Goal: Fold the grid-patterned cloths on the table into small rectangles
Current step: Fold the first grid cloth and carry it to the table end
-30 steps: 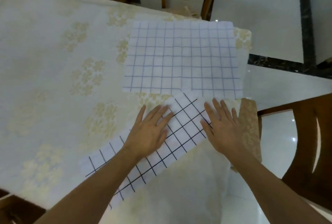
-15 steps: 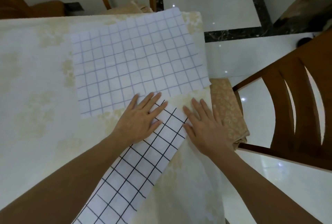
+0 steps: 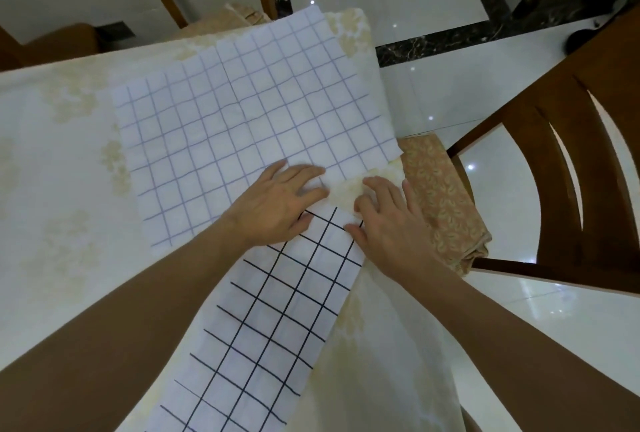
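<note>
White black-grid cloth [image 3: 277, 320] lies under both flat, open hands: left [image 3: 277, 204], right [image 3: 388, 223].

One head-worn camera looks steeply down, close over the table [image 3: 52, 154], chair [image 3: 571, 161] at three o'clock.

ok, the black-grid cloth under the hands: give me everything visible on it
The black-grid cloth is white fabric with a bold black grid, folded into a long narrow strip. It lies flat and diagonal on the cream floral tablecloth, running from the lower frame edge up to its far end by the hands. The left hand rests on its far left corner; the right hand touches its far right corner, fingers bent. That end sits right beside the blue-grid cloth; overlap is hidden.
</note>
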{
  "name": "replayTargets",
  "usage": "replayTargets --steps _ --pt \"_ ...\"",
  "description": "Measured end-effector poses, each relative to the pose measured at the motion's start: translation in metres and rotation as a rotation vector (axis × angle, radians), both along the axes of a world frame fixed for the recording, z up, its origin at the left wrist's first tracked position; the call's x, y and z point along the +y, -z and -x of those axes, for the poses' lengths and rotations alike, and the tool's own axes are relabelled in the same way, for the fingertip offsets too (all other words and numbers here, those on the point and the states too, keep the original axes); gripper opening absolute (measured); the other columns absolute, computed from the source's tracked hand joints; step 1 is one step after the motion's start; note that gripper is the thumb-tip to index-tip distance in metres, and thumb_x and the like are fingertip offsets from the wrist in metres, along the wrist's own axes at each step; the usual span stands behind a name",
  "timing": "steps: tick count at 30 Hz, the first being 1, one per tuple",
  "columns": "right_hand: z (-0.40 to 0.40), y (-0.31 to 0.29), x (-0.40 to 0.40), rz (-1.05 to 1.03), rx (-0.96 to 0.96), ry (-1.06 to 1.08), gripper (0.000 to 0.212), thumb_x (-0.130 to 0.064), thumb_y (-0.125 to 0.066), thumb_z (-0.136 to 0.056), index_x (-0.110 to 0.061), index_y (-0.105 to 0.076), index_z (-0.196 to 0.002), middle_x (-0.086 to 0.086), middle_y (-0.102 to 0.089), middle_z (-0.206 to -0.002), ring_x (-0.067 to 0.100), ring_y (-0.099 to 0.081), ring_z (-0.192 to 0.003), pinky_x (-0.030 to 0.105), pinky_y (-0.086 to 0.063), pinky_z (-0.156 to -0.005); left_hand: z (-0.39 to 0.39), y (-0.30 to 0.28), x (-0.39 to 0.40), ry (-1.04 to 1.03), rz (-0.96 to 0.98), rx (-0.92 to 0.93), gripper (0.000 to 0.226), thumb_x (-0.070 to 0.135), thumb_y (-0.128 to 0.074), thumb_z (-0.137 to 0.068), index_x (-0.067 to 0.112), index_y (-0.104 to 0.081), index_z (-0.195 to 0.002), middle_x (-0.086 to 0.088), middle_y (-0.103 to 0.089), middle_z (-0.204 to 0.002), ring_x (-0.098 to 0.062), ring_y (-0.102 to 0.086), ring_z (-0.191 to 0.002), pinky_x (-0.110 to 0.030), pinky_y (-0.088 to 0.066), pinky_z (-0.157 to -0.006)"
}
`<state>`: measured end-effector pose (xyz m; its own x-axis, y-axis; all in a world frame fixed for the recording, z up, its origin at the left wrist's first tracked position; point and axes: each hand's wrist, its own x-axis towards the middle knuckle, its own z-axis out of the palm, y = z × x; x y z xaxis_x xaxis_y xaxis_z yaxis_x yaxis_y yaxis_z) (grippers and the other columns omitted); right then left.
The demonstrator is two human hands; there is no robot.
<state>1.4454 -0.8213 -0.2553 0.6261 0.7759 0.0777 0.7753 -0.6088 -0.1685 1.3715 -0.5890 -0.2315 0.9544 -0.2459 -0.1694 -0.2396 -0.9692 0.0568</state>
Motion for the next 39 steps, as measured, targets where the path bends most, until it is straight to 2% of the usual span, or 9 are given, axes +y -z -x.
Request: replayTargets --steps 10,15,20,24,27,29,32,36,39 --pt "0.008 0.006 0.009 0.067 0.016 -0.005 0.028 -0.032 -0.052 -0.097 -0.006 -0.062 -0.100 0.024 -0.047 -0.145 0.040 -0.037 -0.140 0.065 -0.027 -0.113 -0.010 0.005 0.005 0.077 -0.011 -0.040 0.034 0.038 -0.049 -0.093 0.018 -0.051 -0.120 -0.010 -0.033 -0.156 -0.025 -0.033 -0.143 -0.050 -0.022 -0.119" --pt "0.013 0.007 0.007 0.006 -0.001 -0.030 0.020 -0.025 -0.051 -0.099 -0.008 -0.060 -0.096 0.021 -0.048 -0.144 0.039 -0.038 -0.140 0.064 -0.027 -0.113 -0.012 0.002 0.002 0.096 0.000 -0.008 0.040 0.041 -0.046 -0.093 0.024 -0.047 -0.129 -0.008 -0.027 -0.158 -0.023 -0.025 -0.146 -0.052 -0.017 -0.120" --pt "0.016 0.000 -0.002 -0.079 0.003 -0.043 0.020 -0.023 -0.046 -0.101 -0.009 -0.059 -0.096 0.019 -0.053 -0.138 0.035 -0.043 -0.137 0.061 -0.028 -0.113 -0.017 -0.002 0.001 0.149 0.039 -0.016 0.022 0.035 -0.048 -0.094 0.023 -0.054 -0.112 -0.008 -0.037 -0.154 -0.025 -0.031 -0.144 -0.054 -0.018 -0.119" --pt "0.015 -0.009 -0.006 -0.151 0.091 -0.032 0.019 -0.026 -0.050 -0.096 -0.010 -0.060 -0.097 0.014 -0.057 -0.133 0.032 -0.047 -0.134 0.059 -0.028 -0.115 -0.016 -0.004 -0.002 0.179 0.033 -0.046 0.022 0.029 -0.051 -0.096 0.017 -0.056 -0.113 -0.008 -0.048 -0.147 -0.025 -0.041 -0.139 -0.056 -0.023 -0.117" --pt "0.011 -0.012 -0.005 -0.161 0.228 -0.001 0.039 -0.041 -0.053 -0.091 -0.012 -0.060 -0.116 0.012 -0.054 -0.139 0.032 -0.041 -0.139 0.058 -0.027 -0.117 -0.012 -0.014 -0.005 0.206 0.037 -0.101 0.023 0.025 -0.050 -0.099 0.014 -0.057 -0.118 -0.006 -0.054 -0.142 -0.024 -0.046 -0.136 -0.055 -0.025 -0.118" --pt "0.005 -0.014 -0.002 -0.114 0.320 0.000 0.053 -0.049 -0.047 -0.088 -0.014 -0.059 -0.127 0.012 -0.051 -0.145 0.033 -0.037 -0.142 0.057 -0.025 -0.118 -0.010 -0.023 -0.009 0.209 0.032 -0.127 0.019 0.023 -0.050 -0.101 0.013 -0.058 -0.114 -0.005 -0.057 -0.141 -0.023 -0.048 -0.136 -0.054 -0.025 -0.118" --pt "-0.003 -0.019 0.000 -0.048 0.410 -0.057 0.058 -0.048 -0.032 -0.090 -0.015 -0.066 -0.124 0.009 -0.050 -0.148 0.031 -0.034 -0.144 0.055 -0.022 -0.119 -0.007 -0.037 -0.016 0.181 0.005 -0.128 0.016 0.023 -0.044 -0.103 0.013 -0.055 -0.107 -0.005 -0.058 -0.140 -0.023 -0.048 -0.136 -0.053 -0.022 -0.120" --pt "-0.001 -0.026 -0.003 -0.081 0.422 -0.145 0.054 -0.039 -0.028 -0.096 -0.015 -0.069 -0.122 0.008 -0.052 -0.147 0.030 -0.038 -0.143 0.052 -0.023 -0.119 0.004 -0.051 -0.021 0.101 -0.091 -0.031 0.037 0.033 -0.029 -0.103 0.012 -0.054 -0.122 -0.002 -0.058 -0.141 -0.022 -0.048 -0.136 -0.053 -0.019 -0.121" --pt "0.006 -0.035 -0.006 -0.128 0.372 -0.183 0.034 -0.025 -0.049 -0.097 -0.014 -0.068 -0.122 0.010 -0.057 -0.142 0.033 -0.047 -0.137 0.053 -0.032 -0.116 0.014 -0.060 -0.027 0.052 -0.120 0.072 0.049 0.034 -0.028 -0.099 0.014 -0.048 -0.139 0.000 -0.055 -0.144 -0.023 -0.047 -0.137 -0.054 -0.017 -0.121"
